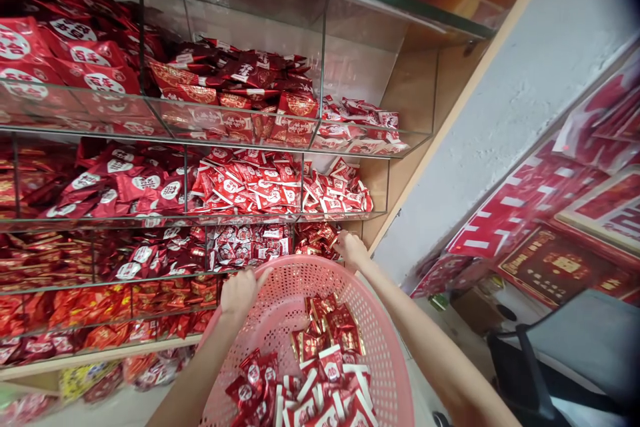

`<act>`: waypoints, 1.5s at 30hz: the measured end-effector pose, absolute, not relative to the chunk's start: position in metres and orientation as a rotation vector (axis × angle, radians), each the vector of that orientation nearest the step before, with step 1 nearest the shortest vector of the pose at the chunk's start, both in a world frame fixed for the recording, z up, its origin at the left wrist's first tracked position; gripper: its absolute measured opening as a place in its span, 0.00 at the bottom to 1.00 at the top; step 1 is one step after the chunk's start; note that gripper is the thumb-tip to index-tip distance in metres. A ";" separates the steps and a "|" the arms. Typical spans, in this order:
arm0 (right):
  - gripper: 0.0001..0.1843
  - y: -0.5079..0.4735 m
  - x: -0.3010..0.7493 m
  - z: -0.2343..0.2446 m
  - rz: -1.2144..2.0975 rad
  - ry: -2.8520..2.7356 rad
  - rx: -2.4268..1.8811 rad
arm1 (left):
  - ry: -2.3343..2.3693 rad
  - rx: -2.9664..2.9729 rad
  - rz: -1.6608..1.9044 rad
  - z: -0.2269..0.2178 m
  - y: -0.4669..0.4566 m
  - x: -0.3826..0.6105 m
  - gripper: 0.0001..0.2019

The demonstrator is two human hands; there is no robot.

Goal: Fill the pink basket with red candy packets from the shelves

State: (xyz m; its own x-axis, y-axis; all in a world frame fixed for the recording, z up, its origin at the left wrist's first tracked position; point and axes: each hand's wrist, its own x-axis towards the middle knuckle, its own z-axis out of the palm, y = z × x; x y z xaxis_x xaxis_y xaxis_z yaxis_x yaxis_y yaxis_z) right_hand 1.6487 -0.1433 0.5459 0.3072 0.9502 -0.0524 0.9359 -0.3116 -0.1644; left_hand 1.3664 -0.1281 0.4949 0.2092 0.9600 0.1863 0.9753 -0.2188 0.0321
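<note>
A pink perforated plastic basket point(400, 373) stands in front of me. Its far rim is gripped by my left hand point(240, 293), whose fingers wrap over the edge. Inside lie loose packets: red-and-gold candy packets point(333, 327), dark red ones with white round labels point(253, 380), and red ones with white ends point(335, 380). Past the rim, my right hand point(351, 250) reaches into a shelf compartment of red-and-gold packets point(315, 239). Its fingers are curled against them; whether a packet is between them is hidden.
Glass-divided shelves point(260, 140) full of red candy packets rise ahead. A wooden side panel point(425, 153) and a grey wall point(480, 120) bound them at right. Red printed goods point(530, 213) and a black chair point(525, 373) are further right. Bagged goods point(90, 377) lie under the bottom shelf.
</note>
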 end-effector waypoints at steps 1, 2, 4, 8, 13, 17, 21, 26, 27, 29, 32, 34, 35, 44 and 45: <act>0.18 -0.136 1.650 0.542 0.181 -1.735 -2.457 | -1.902 -2.367 -0.261 0.494 -0.128 1.366 0.35; 0.20 -0.129 1.651 0.537 0.159 -1.703 -2.455 | -1.906 -2.364 -0.269 0.494 -0.128 1.366 0.36; 0.23 -0.117 1.651 0.527 0.140 -1.668 -2.438 | -1.924 -2.361 -0.285 0.493 -0.128 1.367 0.36; 0.24 -0.100 1.647 0.513 0.142 -1.646 -2.396 | -1.946 -2.359 -0.303 0.490 -0.127 1.367 0.36; 0.24 -0.090 1.646 0.505 0.172 -1.593 -2.339 | -1.900 -2.342 -0.293 0.487 -0.124 1.366 0.35; 0.20 -0.091 1.651 0.503 0.202 -1.526 -2.270 | -1.875 -2.330 -0.275 0.487 -0.123 1.366 0.35; 0.20 -0.100 1.661 0.506 0.258 -1.469 -2.202 | -1.888 -2.336 -0.264 0.487 -0.123 1.366 0.36; 0.18 -0.127 1.672 0.512 0.336 -1.463 -2.092 | -1.898 -2.341 -0.264 0.488 -0.124 1.367 0.36; 0.17 -0.133 1.673 0.514 0.346 -1.466 -2.068 | -1.904 -2.343 -0.266 0.489 -0.124 1.367 0.36; 0.17 -0.149 1.674 0.520 0.356 -1.471 -2.025 | -1.926 -2.346 -0.266 0.490 -0.125 1.368 0.37; 0.20 -0.177 1.670 0.534 0.343 -1.506 -1.929 | -1.946 -2.341 -0.254 0.491 -0.125 1.368 0.37; 0.22 -0.200 1.663 0.545 0.321 -1.587 -1.864 | -1.936 -2.333 -0.247 0.492 -0.126 1.368 0.37; 0.22 -0.211 1.659 0.549 0.319 -1.647 -1.839 | -1.925 -2.330 -0.247 0.492 -0.126 1.368 0.37; 0.19 -0.292 1.622 0.535 0.454 -2.243 -2.032 | -1.925 -2.337 -0.252 0.496 -0.127 1.369 0.38; 0.18 -0.296 1.620 0.531 0.388 -2.278 -2.104 | -1.931 -2.332 -0.250 0.496 -0.127 1.369 0.38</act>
State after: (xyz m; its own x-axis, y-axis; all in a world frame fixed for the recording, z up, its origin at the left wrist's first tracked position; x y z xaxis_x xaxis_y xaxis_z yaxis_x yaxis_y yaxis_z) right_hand 1.6195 -0.2962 0.5311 -0.0935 0.9834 -0.1554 0.9794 0.0629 -0.1917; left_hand 1.3692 -0.1273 0.4965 0.1806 0.9647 0.1918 0.9817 -0.1888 0.0250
